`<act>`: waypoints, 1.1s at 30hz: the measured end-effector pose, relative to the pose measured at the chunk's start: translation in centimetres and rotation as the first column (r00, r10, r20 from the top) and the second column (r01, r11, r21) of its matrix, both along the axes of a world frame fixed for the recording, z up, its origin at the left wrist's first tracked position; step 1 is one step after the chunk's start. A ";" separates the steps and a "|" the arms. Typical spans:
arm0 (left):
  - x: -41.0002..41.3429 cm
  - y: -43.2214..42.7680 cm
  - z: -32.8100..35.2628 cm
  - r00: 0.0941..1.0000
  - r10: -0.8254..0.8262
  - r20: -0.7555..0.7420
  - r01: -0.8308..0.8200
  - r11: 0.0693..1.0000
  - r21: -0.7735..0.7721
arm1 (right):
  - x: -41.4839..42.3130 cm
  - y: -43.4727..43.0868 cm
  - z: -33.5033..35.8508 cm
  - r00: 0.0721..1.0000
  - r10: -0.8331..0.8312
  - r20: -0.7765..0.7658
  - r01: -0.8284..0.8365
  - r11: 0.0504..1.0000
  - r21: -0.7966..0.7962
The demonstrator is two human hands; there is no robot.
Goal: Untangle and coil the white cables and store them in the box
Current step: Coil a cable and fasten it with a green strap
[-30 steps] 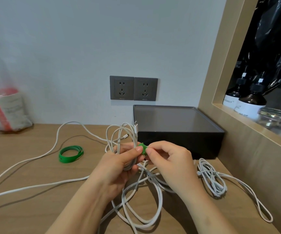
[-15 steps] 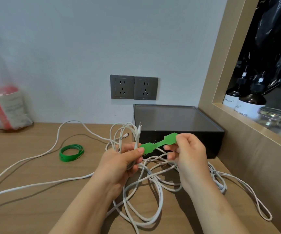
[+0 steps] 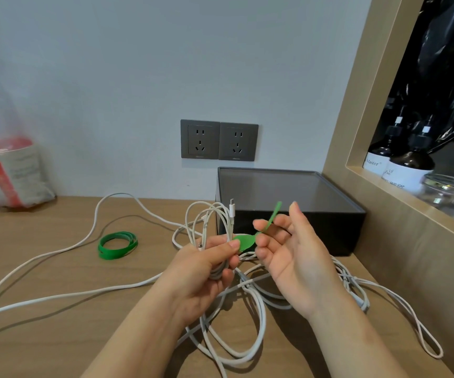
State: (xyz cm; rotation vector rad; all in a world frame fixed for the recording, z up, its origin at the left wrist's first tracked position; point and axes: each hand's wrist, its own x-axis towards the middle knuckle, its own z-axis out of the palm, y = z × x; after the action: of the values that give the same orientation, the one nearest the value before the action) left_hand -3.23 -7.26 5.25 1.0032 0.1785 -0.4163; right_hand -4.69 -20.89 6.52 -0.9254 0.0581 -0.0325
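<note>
At the far left of the wooden worktop (image 3: 43,309) a clear plastic bag (image 3: 7,173) holds a red and grey packet whose print is too blurred to read. To its right a coil of green ties (image 3: 116,245) lies flat on the wood, with long runs of white cable (image 3: 56,296) sweeping past it toward the near left edge. On the wall behind, two dark grey sockets (image 3: 219,140) sit side by side; small marks along their lower edges cannot be made out. The left hand (image 3: 206,271) is clenched around a bundle of coiled white cable loops (image 3: 212,219), which rise above its grip with a white connector (image 3: 232,208) pointing up, while further loops hang below onto the worktop. Its thumb presses the broad end of a green tie (image 3: 247,241) against the bundle. The right hand (image 3: 294,255) is turned palm up, fingers loosely spread, and the tie's narrow tail passes between thumb and forefinger and stands up past them. Behind the hands sits the black box (image 3: 288,192), lid on. More white cable lies tangled to the right of the right hand. On the shelf at far right stand two dark pump bottles (image 3: 408,165); one label reads "Master", the other ends in "LIQUID SOAP", beside a glass jar (image 3: 452,189).
</note>
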 end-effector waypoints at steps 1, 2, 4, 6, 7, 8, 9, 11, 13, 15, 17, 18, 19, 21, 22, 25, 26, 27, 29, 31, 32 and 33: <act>0.1 0.1 0.0 1.000 0.009 -0.011 -0.009 1.000 -0.013 | -0.1 0.0 0.0 0.999 0.025 0.037 -0.023 0.999 -0.032; 0.1 0.1 0.0 1.000 0.020 -0.021 -0.021 0.999 -0.025 | -0.2 0.0 0.0 0.997 0.045 0.064 -0.041 0.997 -0.063; 0.2 0.2 0.1 0.998 0.046 -0.037 -0.048 0.998 -0.048 | -0.2 -0.1 0.0 0.995 0.059 0.086 -0.051 0.994 -0.094; 0.2 0.2 0.1 0.998 0.060 -0.037 -0.062 0.997 -0.050 | -0.2 0.0 0.0 0.996 0.032 0.080 -0.024 0.995 -0.095; 0.1 0.1 0.1 0.998 0.059 -0.027 -0.060 0.997 -0.040 | -0.1 -0.1 0.0 0.997 0.016 0.080 -0.008 0.995 -0.099; 0.2 0.1 0.0 0.998 0.054 -0.011 -0.054 0.998 -0.025 | -0.1 -0.1 0.0 0.997 0.005 0.082 0.004 0.994 -0.110; 0.2 0.0 0.0 0.999 0.050 0.005 -0.050 0.999 -0.009 | -0.1 -0.2 0.0 0.996 0.000 0.087 0.011 0.992 -0.128; 0.2 0.0 -0.1 0.998 0.049 0.035 -0.050 0.999 0.012 | -0.2 -0.3 0.0 0.994 -0.009 0.111 0.028 0.985 -0.170; 0.3 0.1 -0.1 0.995 0.052 0.084 -0.055 0.998 0.038 | -0.1 -0.7 0.1 0.983 -0.056 0.174 0.097 0.966 -0.241; 0.3 0.2 0.0 0.989 0.069 0.132 -0.081 0.993 0.081 | -0.1 -1.1 0.1 0.965 -0.102 0.243 0.192 0.904 -0.383; 0.4 0.1 0.0 0.983 0.101 0.154 -0.119 0.987 0.110 | -0.1 -1.1 -0.1 0.955 -0.091 0.283 0.240 0.798 -0.553; 0.4 0.0 0.1 0.981 0.117 0.157 -0.135 0.985 0.108 | -0.1 -1.0 -0.3 0.953 -0.063 0.296 0.240 0.754 -0.611; 0.3 -0.1 0.2 0.979 0.130 0.157 -0.146 0.985 0.097 | -0.2 -0.8 -0.4 0.952 -0.025 0.304 0.226 0.728 -0.647; 0.2 -0.3 0.2 0.975 0.142 0.173 -0.158 0.984 0.079 | -0.4 -0.3 -0.6 0.949 0.052 0.310 0.194 0.680 -0.707; 0.2 -0.3 0.2 0.970 0.140 0.198 -0.161 0.982 0.095 | -0.5 -0.1 -0.6 0.947 0.080 0.312 0.190 0.644 -0.741; 0.2 -0.3 -0.2 0.950 0.123 0.287 -0.183 0.964 0.191 | -0.4 0.4 -1.0 0.943 0.109 0.313 0.204 0.554 -0.807; 0.3 -0.3 -0.4 0.944 0.116 0.310 -0.191 0.956 0.224 | -0.3 0.5 -1.1 0.943 0.101 0.318 0.220 0.527 -0.821; 0.3 -0.3 -0.5 0.938 0.104 0.330 -0.196 0.946 0.257 | -0.2 0.6 -1.3 0.940 0.090 0.328 0.241 0.504 -0.829; 0.4 -0.4 -0.6 0.927 0.060 0.370 -0.189 0.927 0.324 | -0.1 0.7 -1.5 0.933 0.071 0.352 0.277 0.480 -0.832; 0.3 -0.5 -0.6 0.914 0.023 0.405 -0.180 0.917 0.356 | 0.0 0.7 -1.5 0.929 0.057 0.366 0.296 0.480 -0.826; 0.2 -0.6 -0.6 0.908 0.015 0.418 -0.179 0.917 0.356 | 0.0 0.7 -1.4 0.928 0.050 0.369 0.301 0.482 -0.823; 0.1 -0.6 -0.5 0.904 0.011 0.428 -0.178 0.918 0.353 | 0.0 0.8 -1.4 0.929 0.043 0.368 0.302 0.488 -0.819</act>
State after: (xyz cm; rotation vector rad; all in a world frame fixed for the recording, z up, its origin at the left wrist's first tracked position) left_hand -3.10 -7.88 4.70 1.4438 -0.0849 -0.0618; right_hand -4.72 -20.12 5.12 -1.9516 -0.2480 -0.4110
